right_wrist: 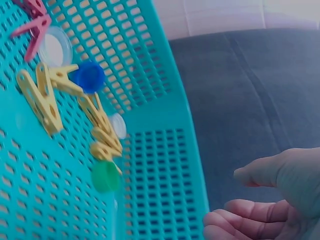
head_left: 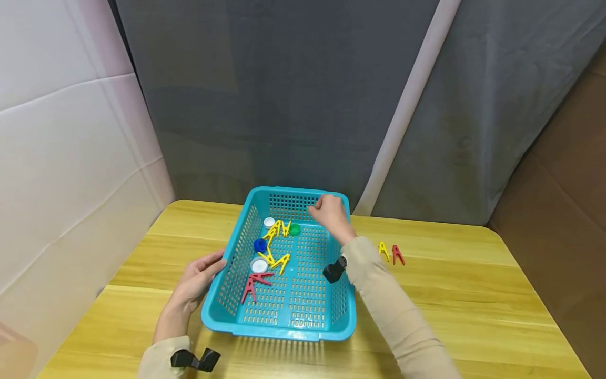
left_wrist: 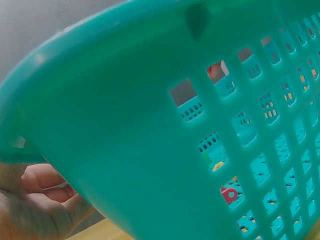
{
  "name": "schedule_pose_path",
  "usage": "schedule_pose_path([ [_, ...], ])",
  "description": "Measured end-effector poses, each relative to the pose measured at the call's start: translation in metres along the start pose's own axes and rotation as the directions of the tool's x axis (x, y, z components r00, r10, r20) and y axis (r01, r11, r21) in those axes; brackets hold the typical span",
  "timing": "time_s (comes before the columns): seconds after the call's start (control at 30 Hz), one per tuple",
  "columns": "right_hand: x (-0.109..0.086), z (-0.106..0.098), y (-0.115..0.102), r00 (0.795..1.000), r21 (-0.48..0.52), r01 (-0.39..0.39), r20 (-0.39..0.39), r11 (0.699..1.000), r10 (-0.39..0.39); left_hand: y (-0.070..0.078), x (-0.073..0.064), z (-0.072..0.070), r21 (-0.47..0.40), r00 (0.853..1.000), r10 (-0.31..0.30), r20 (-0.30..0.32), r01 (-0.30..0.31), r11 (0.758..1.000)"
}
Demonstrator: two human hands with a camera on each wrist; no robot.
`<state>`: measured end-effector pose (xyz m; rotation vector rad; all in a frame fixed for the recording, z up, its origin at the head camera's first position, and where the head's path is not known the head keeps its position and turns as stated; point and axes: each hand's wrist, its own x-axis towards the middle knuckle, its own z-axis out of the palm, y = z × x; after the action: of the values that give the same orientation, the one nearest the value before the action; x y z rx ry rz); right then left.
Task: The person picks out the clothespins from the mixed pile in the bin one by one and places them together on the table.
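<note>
My left hand holds the left rim of a turquoise plastic basket, the thumb at the edge. Above the basket's far right corner is my right hand, its thumb apart from the loosely curled fingers and nothing between them in the right wrist view. Inside, on the left half, lie several yellow clothespins and two red clothespins. Among them are a blue bottle cap, a green bottle cap, a small white cap and a larger white-and-clear lid.
On the wooden table, right of the basket, lie a yellow clothespin and a red clothespin. A grey curtain hangs behind the table. White panels stand on the left, a brown one on the right.
</note>
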<state>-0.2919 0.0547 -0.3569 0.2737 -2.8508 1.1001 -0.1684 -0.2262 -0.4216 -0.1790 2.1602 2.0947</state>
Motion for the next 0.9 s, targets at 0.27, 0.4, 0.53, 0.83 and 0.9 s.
schedule_pose_path([
  [0.27,0.002,0.028,-0.009,0.999,0.019,0.009,0.044,1.000,-0.010,-0.001,-0.001,0.002,0.003,1.000,0.005,0.001,-0.005,1.000],
  [0.4,0.002,0.042,-0.013,0.997,0.039,0.007,0.076,0.999,-0.010,-0.002,-0.002,0.002,0.008,1.000,0.008,0.007,-0.008,1.000],
  [0.53,0.004,0.057,-0.018,0.994,0.051,0.014,0.106,0.999,-0.019,-0.003,-0.003,0.001,0.010,1.000,0.011,-0.003,-0.011,1.000],
  [0.83,0.009,0.084,-0.022,0.992,0.030,0.010,0.126,0.999,-0.014,-0.002,-0.004,0.000,-0.001,1.000,0.012,-0.012,-0.012,1.000],
  [0.9,0.010,0.090,-0.022,0.993,0.006,0.006,0.119,1.000,-0.007,-0.002,-0.004,0.000,-0.013,1.000,0.013,-0.011,-0.013,1.000],
])
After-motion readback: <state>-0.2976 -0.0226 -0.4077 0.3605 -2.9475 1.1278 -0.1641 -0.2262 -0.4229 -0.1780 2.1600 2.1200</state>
